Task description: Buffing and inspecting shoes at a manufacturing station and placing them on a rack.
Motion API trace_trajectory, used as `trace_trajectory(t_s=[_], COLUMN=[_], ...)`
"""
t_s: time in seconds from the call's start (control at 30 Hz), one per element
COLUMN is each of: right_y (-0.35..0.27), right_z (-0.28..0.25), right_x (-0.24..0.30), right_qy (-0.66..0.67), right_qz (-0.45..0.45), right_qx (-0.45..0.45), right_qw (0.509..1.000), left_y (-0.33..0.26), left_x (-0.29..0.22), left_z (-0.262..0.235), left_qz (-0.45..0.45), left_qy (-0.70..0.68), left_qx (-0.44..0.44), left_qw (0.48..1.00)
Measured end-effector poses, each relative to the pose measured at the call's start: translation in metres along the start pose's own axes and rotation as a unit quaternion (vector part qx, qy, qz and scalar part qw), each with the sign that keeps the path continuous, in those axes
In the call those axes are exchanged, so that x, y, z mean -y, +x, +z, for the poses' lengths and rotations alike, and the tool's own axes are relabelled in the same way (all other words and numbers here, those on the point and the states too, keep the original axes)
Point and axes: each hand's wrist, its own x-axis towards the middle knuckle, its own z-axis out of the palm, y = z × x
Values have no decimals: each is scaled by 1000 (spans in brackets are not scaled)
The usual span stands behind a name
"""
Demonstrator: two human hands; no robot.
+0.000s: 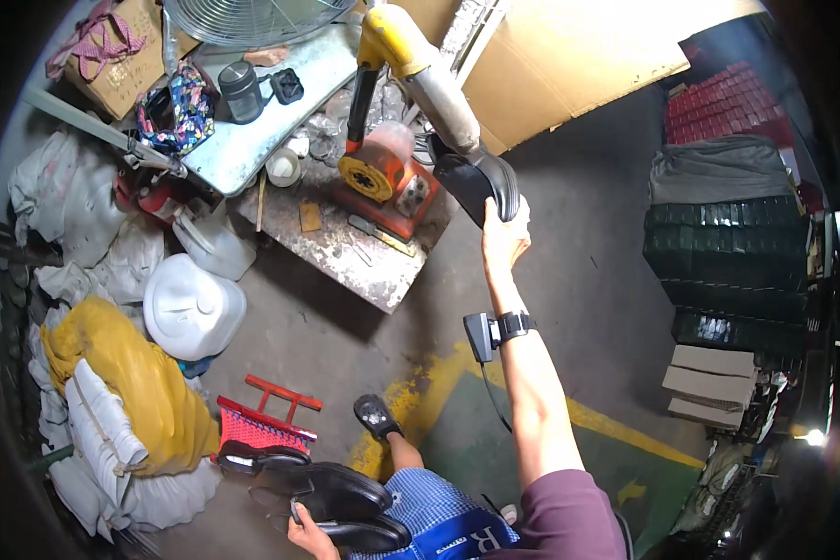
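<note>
High in the head view, my right hand (508,235) is closed on one end of a black shoe (467,182). The shoe's other end sits right at the mouth of a metal nozzle (446,107) that slopes down from a yellow tube; whether they touch I cannot tell. Low at the left, my left hand (310,538) has its fingers wrapped round the edge of another black shoe (359,535) by my lap. A second black shoe (331,487) lies against it, and a third black shoe (252,457) rests just beyond, over a red plastic stool or rack (261,425).
A worn workbench (345,266) carries an orange machine (383,191) with a yellow disc. White jugs (194,308) and a yellow sack (140,392) crowd the left. Cardboard (569,75) stands at the back; stacked dark green boxes (723,243) line the right.
</note>
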Motion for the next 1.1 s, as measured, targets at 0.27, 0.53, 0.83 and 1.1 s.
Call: trace_trajectory(t_s=[0.27, 0.53, 0.83, 1.1], right_y=[9, -1, -30, -23], right_z=[17, 4, -27, 6], right_x=[7, -34, -116, -92], right_qy=[16, 134, 529, 594], right_qz=[2, 52, 404, 509], right_qx=[-2, -23, 127, 91], right_qw=[1000, 989, 735, 616], left_y=[8, 1, -5, -12], left_x=[-8, -36, -46, -42], left_z=[2, -4, -6, -2], left_qz=[-1, -34, -65, -52], left_qy=[13, 34, 99, 103], left_qx=[11, 26, 31, 41], left_qw=[1000, 999, 993, 992])
